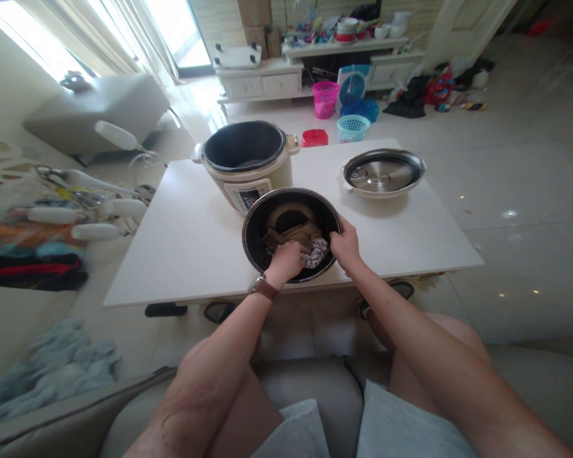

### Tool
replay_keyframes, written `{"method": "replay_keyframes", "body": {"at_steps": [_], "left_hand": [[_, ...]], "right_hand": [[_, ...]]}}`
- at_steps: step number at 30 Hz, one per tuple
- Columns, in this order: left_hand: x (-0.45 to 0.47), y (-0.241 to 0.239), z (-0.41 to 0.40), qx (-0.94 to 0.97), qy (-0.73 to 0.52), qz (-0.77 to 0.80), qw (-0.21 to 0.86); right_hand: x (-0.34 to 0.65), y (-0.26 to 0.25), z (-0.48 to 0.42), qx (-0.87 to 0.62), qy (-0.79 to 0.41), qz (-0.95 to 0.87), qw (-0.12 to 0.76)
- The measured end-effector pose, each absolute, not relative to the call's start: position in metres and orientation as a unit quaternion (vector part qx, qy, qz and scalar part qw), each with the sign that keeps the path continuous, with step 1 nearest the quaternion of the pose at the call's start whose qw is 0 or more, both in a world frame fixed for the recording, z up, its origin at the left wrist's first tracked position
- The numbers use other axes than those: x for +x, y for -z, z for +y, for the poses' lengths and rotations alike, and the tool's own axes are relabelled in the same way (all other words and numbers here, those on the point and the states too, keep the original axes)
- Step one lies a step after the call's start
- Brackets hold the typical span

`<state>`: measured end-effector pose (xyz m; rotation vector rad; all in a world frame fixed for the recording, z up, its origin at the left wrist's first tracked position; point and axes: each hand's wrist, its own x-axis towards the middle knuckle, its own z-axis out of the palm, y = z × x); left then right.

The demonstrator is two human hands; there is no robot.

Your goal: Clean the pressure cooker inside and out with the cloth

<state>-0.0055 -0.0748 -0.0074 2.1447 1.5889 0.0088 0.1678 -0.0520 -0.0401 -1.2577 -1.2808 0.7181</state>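
Note:
A dark inner pot (pixel 252 238) is tilted toward me at the front of the white table (pixel 181 254). My right hand (pixel 346 245) grips its right rim, thumb over the edge. Inside the pot, my left hand (pixel 289 257) is closed on a bunched brown cloth (pixel 293 235) with a patterned grey-white part (pixel 316 253); its fingertips are partly hidden. Behind the pot stands the cream electric pressure cooker body (pixel 272 175), its top uncovered and its dark inside showing. The cooker lid (pixel 384 175) lies upside down on the right of the table, metal side up.
Beyond the table are a pink basket (pixel 325 98), a light blue basket (pixel 353 128) and a red container (pixel 314 137) on the floor. A cluttered white cabinet (pixel 262 79) stands at the back. White lamp arms (pixel 117 135) reach near the table's left edge.

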Motion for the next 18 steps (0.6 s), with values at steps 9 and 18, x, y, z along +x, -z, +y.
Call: {"method": "replay_keyframes", "body": {"at_steps": [9, 18], "left_hand": [[-0.004, 0.007, -0.08, 0.777, 0.013, 0.601, 0.188], [-0.013, 0.008, -0.07, 0.771, 0.002, 0.596, 0.222]], "right_hand": [[0.179, 0.021, -0.049, -0.511, -0.278, -0.59, 0.559], [0.177, 0.012, -0.052, -0.499, -0.257, -0.62, 0.547]]}}
